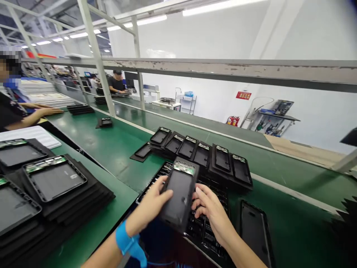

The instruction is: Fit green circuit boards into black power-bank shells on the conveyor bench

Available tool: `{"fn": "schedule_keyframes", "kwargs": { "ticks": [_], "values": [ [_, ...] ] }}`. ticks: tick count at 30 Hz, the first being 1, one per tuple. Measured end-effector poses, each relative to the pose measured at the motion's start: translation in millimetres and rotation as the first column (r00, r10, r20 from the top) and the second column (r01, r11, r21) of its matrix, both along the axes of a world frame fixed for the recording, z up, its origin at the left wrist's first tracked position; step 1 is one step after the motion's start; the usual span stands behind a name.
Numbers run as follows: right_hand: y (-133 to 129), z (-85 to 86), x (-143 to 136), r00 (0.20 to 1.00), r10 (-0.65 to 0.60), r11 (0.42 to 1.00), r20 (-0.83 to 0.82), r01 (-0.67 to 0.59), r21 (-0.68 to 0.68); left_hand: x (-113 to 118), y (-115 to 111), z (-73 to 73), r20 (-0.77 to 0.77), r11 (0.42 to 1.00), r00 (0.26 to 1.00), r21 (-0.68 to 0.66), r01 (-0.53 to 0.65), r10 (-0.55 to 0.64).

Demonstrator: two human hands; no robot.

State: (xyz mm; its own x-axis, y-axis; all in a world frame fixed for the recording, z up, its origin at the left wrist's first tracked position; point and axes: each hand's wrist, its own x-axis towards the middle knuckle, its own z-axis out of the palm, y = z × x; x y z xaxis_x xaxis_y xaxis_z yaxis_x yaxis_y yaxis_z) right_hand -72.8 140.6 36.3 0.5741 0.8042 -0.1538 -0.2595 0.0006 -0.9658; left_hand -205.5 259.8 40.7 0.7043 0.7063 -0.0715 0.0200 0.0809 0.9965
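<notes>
A black rectangular plastic case [178,190] with a green circuit board [184,168] at its top end is held up, tilted, in front of me. My left hand [153,199] grips its left side, thumb over the face and a blue wrist strap [129,242] on the wrist. Along the right edge, the curled fingertips of my right hand [208,204] rest against the case. Underneath lies a black tray [208,238] with moulded slots, partly hidden. Just behind it, several similar cases with boards [187,147] stand in a row on black sheets.
At left, more cases [55,176] lie on stacked black foam sheets [97,197]. An open black shell [255,230] lies at right on the green bench [292,223]. A shelf beam [223,69] crosses overhead. A co-worker's hand [50,111] rests at far left; another person [117,83] sits farther back.
</notes>
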Motion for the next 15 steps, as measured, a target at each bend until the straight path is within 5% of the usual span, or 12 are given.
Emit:
{"fn": "schedule_keyframes", "kwargs": {
  "ticks": [4,8,11,15],
  "values": [
    [4.5,-7.8,-1.8,0.995,0.097,0.994,0.018,-0.096,-0.043,-27.5,83.2,17.0,-0.131,0.942,0.933,0.036,-0.333,0.335],
    [-10.8,-13.0,12.8,0.990,0.140,0.988,0.019,-0.138,-0.065,-35.3,161.6,22.2,-0.200,0.788,0.762,0.157,-0.595,0.616],
    [-27.6,-18.1,21.3,0.988,0.156,0.984,0.005,-0.155,-0.086,-24.6,203.6,19.2,-0.257,0.739,0.693,0.191,-0.646,0.673],
    [-49.1,-30.4,21.9,0.983,0.173,0.976,-0.058,-0.179,-0.123,-3.8,242.1,11.8,-0.327,0.750,0.679,0.195,-0.632,0.657]
  ]
}}
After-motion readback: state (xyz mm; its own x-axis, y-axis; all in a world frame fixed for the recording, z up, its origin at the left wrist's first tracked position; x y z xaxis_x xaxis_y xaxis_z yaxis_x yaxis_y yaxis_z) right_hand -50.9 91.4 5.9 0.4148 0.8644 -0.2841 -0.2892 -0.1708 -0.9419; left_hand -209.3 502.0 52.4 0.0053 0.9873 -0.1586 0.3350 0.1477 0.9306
